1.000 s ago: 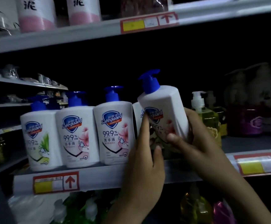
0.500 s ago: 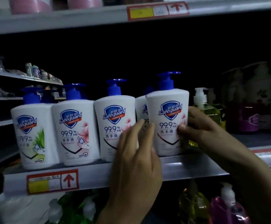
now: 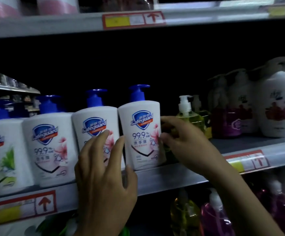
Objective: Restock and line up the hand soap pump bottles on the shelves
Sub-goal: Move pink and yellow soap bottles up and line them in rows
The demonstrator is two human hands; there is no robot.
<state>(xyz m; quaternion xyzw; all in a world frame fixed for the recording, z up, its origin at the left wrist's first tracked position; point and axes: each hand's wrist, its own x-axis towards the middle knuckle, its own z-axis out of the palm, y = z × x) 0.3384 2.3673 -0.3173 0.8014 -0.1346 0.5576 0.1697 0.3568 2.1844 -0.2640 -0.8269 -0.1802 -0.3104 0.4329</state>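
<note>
Dim shop shelf, four white bottles in front. Your left grip, fingers straight, touches the third bottle; your right grip holds the fourth bottle.

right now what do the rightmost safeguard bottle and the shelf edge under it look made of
Rightmost Safeguard bottle: probably opaque white plastic, smooth with a soft sheen, no see-through. Shelf edge: pale grey, dull glare streak, likely painted metal, possibly plastic.

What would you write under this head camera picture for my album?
Left hand rests on and right hand grips the rightmost white Safeguard pump bottle, upright on the shelf.
</note>
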